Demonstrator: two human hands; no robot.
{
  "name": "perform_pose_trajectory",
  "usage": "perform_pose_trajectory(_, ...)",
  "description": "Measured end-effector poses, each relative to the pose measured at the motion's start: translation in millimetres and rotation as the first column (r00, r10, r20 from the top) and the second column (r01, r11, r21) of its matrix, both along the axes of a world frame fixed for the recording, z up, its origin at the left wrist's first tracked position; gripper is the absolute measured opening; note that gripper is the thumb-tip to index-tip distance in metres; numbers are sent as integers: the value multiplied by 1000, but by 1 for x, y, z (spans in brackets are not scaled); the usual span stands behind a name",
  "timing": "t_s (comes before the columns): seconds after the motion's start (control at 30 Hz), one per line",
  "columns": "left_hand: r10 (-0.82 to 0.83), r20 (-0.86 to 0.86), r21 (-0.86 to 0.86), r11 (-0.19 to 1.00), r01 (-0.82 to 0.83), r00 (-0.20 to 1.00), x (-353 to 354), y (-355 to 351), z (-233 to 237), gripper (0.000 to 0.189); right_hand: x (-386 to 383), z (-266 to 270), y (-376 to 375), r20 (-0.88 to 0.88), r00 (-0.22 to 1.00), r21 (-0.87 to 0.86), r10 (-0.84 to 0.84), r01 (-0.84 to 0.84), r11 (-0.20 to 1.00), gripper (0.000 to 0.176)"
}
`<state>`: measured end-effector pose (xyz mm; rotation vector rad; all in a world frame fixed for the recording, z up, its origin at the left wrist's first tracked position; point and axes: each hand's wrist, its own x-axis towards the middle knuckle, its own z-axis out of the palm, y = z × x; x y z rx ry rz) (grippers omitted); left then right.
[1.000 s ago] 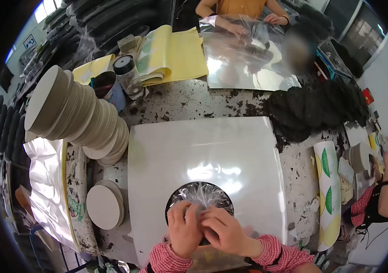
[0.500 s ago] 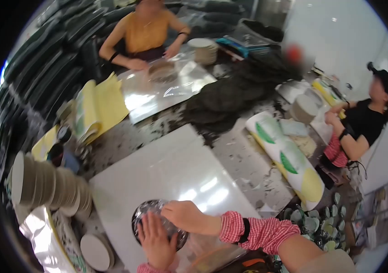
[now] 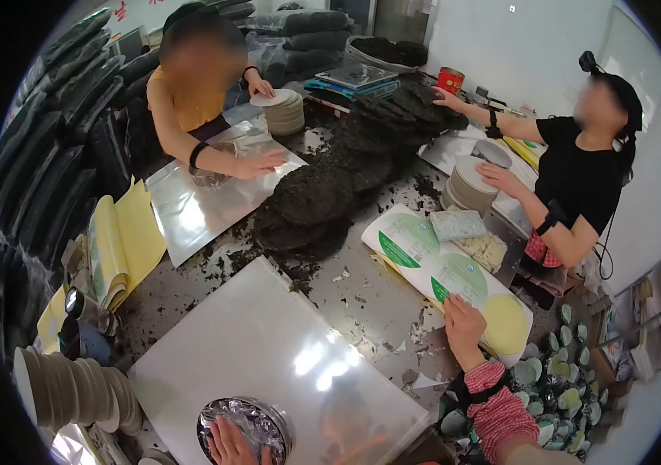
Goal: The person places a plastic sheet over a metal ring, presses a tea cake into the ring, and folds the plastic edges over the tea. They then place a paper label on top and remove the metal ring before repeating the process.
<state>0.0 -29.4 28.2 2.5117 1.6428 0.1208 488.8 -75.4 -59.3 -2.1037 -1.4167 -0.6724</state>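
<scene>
My left hand [image 3: 237, 444] lies flat, fingers stretched, on a round metal ring [image 3: 288, 435] whose inside is covered with crinkled clear film [image 3: 247, 412]. The ring rests on a large glossy white sheet [image 3: 245, 325] near the bottom of the view. To the right, my right hand [image 3: 465, 325] is at a stack of printed paper sheets [image 3: 408, 225] with green and yellow round designs. Its fingers are bent close together with the tips at a green design; whether any paper is between them is hidden.
Stacks of pale discs [image 3: 75, 391] stand at the left. Dark, flat, overlapping rounds [image 3: 323, 194] run across the table. Two co-workers sit across and at the right, near further disc stacks [image 3: 470, 184]. Several green-and-white wrapped pieces [image 3: 555, 387] lie at the lower right.
My right hand has left the film-covered ring and moved right to the printed sheets. My left hand stays on the ring. The view has shifted; the co-worker at the right now reaches out over the table.
</scene>
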Motion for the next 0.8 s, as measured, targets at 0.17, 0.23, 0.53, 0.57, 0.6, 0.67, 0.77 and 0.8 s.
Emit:
perform_pose_trajectory(0.17,15,40,31,999,-16,999,3,2,0,76,39,23,2,-588,807,175,-57,196,965,7)
perform_pose_trajectory(0.23,2,25,9,1000,-2,1000,-1,2,-1,76,124,15,-27,-688,724,443,50,365,819,7)
perform_pose_trajectory(0.53,147,160,25,988,-153,976,-1,-2,-1,88,72,24,3,-704,653,552,281,253,795,52)
perform_pose_trajectory(0.57,115,163,5,993,-118,980,-2,0,-1,87,17,1,12,-403,847,217,348,-281,935,44)
perform_pose_trajectory(0.6,67,174,-10,998,-66,982,-1,0,-3,85,-43,-27,20,-292,841,-110,456,-503,857,48)
perform_pose_trajectory(0.67,84,171,10,996,-87,982,-2,-2,-11,81,-208,56,49,-515,532,-179,673,-834,522,57)
perform_pose_trajectory(0.77,3,398,-12,1000,2,918,-7,4,-22,52,-275,83,64,-388,176,-130,905,-982,136,91)
perform_pose_trajectory(0.8,12,389,35,999,-27,921,-10,-1,-29,51,-285,80,67,-387,172,-126,906,-983,132,91)
